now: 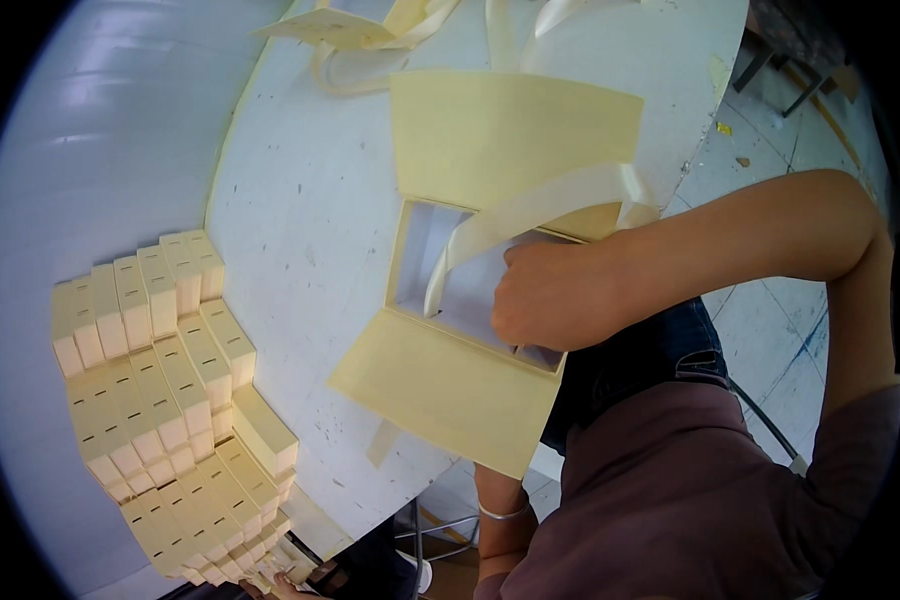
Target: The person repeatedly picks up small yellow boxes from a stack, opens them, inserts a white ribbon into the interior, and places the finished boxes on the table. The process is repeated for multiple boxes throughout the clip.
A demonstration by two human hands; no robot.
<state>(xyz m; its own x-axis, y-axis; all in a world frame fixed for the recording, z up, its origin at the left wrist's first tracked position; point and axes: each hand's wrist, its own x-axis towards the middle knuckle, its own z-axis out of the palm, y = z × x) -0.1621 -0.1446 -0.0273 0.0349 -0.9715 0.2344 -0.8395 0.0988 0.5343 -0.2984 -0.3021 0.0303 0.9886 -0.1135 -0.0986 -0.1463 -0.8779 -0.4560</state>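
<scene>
The right hand [545, 295] is curled closed inside an open cream gift box [440, 290], its fingers pressing down on the box's pale lining; whether they pinch anything cannot be told. A cream ribbon [530, 210] arches over the hand, running from the box's near wall up to its raised lid. The box's front flap lies flat below the hand, overhanging the edge of the white table [300, 200]. The left hand [270, 588] is low at the picture's bottom edge, below the table, mostly hidden, so its grip cannot be told. Left of the box sits a stepped stack of small cream boxes [165, 390]. Beyond the lid lie more loose ribbons [420, 20].
</scene>
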